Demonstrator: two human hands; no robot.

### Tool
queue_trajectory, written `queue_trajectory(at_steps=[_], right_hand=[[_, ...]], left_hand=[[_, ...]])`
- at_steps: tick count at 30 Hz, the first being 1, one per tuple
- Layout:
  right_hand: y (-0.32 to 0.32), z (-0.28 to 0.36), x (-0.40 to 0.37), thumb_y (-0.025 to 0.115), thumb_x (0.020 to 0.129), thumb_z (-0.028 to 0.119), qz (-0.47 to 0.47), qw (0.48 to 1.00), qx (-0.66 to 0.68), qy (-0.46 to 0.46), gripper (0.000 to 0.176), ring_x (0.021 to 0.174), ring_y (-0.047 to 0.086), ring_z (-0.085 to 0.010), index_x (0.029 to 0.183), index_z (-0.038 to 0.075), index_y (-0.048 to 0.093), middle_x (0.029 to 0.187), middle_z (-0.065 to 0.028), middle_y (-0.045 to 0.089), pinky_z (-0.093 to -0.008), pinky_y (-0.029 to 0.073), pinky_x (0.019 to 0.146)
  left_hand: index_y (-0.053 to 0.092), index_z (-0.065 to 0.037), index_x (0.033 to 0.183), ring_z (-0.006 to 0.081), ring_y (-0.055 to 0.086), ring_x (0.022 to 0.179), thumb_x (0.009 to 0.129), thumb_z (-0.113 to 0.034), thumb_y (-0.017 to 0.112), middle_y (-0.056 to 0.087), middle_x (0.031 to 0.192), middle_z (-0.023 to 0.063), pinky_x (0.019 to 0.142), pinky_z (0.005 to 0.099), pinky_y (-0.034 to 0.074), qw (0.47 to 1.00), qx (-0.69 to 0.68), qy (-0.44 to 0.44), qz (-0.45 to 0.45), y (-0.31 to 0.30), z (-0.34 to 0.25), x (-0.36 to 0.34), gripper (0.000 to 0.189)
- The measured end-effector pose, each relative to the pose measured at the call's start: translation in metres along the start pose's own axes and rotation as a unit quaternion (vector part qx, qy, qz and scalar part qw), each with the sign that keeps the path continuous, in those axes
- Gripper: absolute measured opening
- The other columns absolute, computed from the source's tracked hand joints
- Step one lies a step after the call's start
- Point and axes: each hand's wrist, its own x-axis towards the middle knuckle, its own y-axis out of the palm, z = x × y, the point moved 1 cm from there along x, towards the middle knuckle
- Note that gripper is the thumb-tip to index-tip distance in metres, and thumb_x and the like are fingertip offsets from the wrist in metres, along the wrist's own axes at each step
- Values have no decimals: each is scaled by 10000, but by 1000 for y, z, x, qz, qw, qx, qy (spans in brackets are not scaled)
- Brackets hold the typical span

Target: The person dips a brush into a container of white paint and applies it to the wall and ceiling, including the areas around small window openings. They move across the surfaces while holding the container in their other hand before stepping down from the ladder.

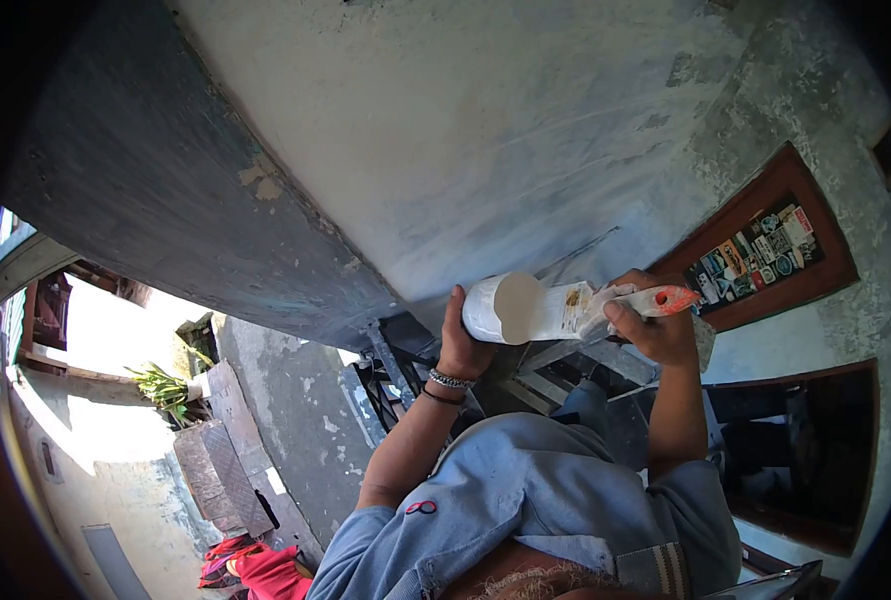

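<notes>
My left hand (458,345) is wrapped round a white paint cup (485,312), held tilted so that its pale round opening faces the brush. In my right hand (657,335) is a paintbrush (577,308), its paint-smeared handle ending in an orange-red tip with a hole. The brush's white-coated bristles overlap the rim of the cup in this view. Both hands are raised in front of my chest, close to the wall (485,130), which is covered with uneven whitish paint.
A dark grey wall section (165,190) borders the whitish wall on the left. To the right is a brown-framed window (765,245) covered with stickers. Metal framework (385,370) stands below my hands. Far left, a green plant (163,388) and red cloth (270,573) are outside.
</notes>
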Motion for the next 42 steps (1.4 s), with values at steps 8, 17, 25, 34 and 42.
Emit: queue_trajectory(at_steps=[8, 17, 25, 34, 42], right_hand=[[-7, 8, 7, 708, 794, 121, 34, 988, -45, -145, 190, 617, 634, -159, 935, -1, 673, 739, -91, 678, -298, 501, 578], [3, 39, 9, 744, 694, 96, 306, 887, -283, -200, 457, 799, 648, -239, 1134, 206, 694, 876, -55, 601, -362, 534, 677], [-2, 53, -2, 739, 688, 130, 321, 858, -329, -229, 478, 785, 639, -220, 1144, 266, 693, 914, -53, 606, -365, 527, 648], [-9, 56, -4, 766, 735, 119, 293, 916, -212, -172, 389, 783, 648, -196, 1109, 214, 712, 913, -63, 618, -309, 522, 640], [24, 3, -9, 731, 848, 205, 127, 967, 218, -21, 376, 792, 664, -232, 1117, -37, 630, 917, -150, 637, -323, 541, 679]], left_hand=[[486, -54, 1352, 289, 533, 1224, 954, -594, 368, 564, 1319, 123, 1050, 461, 392, 1000, 12, -5, -6, -15, 7, 7, 681], [513, -75, 1322, 274, 542, 1204, 950, -599, 396, 593, 1278, 93, 1041, 437, 391, 999, -22, -23, -9, -11, 2, 5, 654], [520, -84, 1312, 273, 546, 1194, 963, -589, 360, 600, 1260, 87, 1039, 440, 387, 999, -38, -4, -15, -12, -6, 2, 634], [534, -105, 1299, 265, 577, 1142, 966, -589, 344, 615, 1225, 76, 974, 429, 437, 998, -47, 19, -38, -4, -16, -9, 618], [485, -157, 1365, 275, 502, 1229, 960, -591, 336, 543, 1333, 68, 1021, 481, 378, 999, -20, 28, -6, -24, -22, -15, 612]])
